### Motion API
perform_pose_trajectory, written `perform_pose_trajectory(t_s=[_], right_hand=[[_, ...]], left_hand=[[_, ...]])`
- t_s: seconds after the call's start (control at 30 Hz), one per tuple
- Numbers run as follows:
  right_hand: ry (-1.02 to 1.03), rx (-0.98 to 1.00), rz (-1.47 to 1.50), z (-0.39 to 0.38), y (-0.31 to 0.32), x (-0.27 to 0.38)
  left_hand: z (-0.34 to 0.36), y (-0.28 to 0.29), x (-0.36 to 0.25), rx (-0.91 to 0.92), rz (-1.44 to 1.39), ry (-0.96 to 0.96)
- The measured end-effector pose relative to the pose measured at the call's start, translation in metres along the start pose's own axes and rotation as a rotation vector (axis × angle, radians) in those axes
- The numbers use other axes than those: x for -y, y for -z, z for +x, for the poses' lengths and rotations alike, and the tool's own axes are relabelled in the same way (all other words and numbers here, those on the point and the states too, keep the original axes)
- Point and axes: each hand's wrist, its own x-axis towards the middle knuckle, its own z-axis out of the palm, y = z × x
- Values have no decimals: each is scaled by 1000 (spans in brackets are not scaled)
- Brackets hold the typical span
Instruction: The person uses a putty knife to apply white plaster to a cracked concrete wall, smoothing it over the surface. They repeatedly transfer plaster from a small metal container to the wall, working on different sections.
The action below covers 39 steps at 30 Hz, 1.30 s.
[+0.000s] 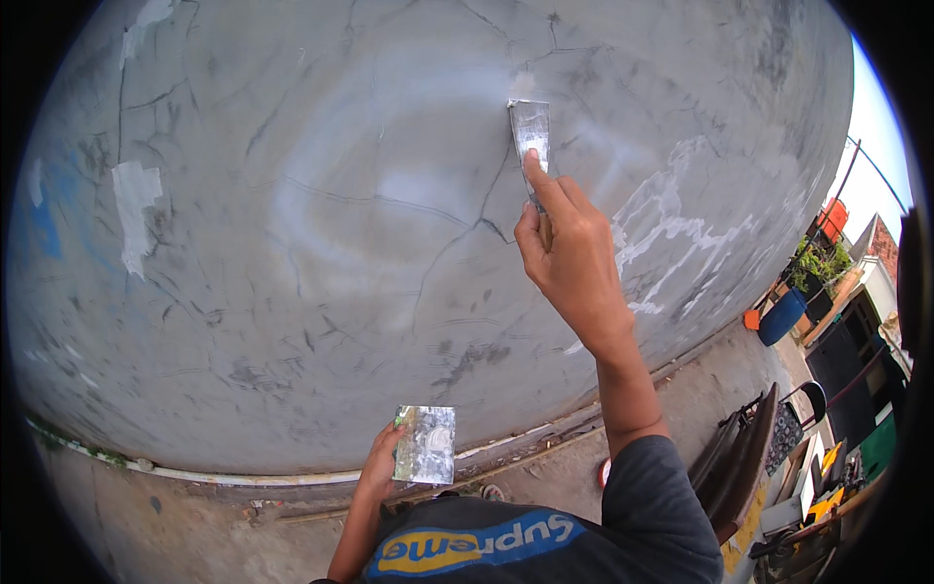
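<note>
My right hand (pixel 569 248) is raised against a grey, cracked wall (pixel 389 263), gripping a putty knife (pixel 530 131) with the forefinger laid along its blade. The blade's wide edge meets the wall beside a crack, and some white filler clings to its corner. Lower down, my left hand (pixel 381 462) holds a flat rectangular plate (pixel 425 446) smeared with white and grey filler. Its fingers are mostly hidden behind the plate. White filler patches (pixel 671 219) streak the wall to the right, and another patch (pixel 136 214) lies at the left.
A white pipe (pixel 292 478) runs along the wall's foot above the concrete floor (pixel 224 526). At right stand a blue barrel (pixel 782 317), a brown board-like object (pixel 744 467) and a pile of mixed items. Plants (pixel 825 263) grow farther back.
</note>
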Motion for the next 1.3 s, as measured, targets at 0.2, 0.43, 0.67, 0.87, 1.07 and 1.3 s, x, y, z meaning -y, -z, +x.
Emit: perform_pose_trajectory(t_s=[0.2, 0.43, 0.67, 0.87, 1.07, 1.3], right_hand=[[-14, 313, 193, -57, 23, 9], [-80, 771, 610, -154, 40, -3], [-48, 768, 602, -190, 13, 1], [94, 836, 342, -189, 32, -8], [-113, 894, 499, -183, 33, -16], [257, 1045, 239, -162, 20, -13]], left_hand=[[-12, -6, -18, -93, -29, -98], [-15, -19, -47, 57, -163, -63], [-21, -31, -40, -12, -180, -106], [-21, -31, -43, -77, -127, -75], [-28, -44, -52, -204, 96, -94], [4, -12, -49, 1, 760, -146]])
